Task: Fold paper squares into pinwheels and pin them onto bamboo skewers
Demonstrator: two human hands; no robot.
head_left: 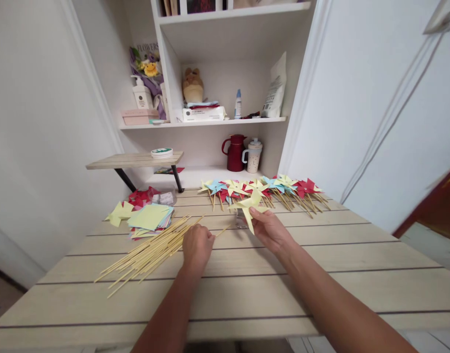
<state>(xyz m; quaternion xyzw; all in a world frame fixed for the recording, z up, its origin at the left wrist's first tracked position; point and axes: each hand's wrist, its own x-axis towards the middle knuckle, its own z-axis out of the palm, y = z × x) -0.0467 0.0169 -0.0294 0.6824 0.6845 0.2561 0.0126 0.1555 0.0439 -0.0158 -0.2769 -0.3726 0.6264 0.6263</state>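
My right hand pinches a pale yellow paper pinwheel by one blade, above the table. Closed fingers on my left hand grip a thin wooden stick, whose end pokes out to the right. Beside and partly behind that hand lies a loose bundle of wooden sticks, fanned out on the tabletop. Behind the held pinwheel, a small clear container is partly hidden. Finished pinwheels on sticks, in yellow, blue and red, lie in a row at the back.
Stacked coloured paper squares lie left, near a yellow paper pinwheel, red paper pieces and a clear plastic box. A small raised shelf stands behind them. A red jug and a cup stand at the back.
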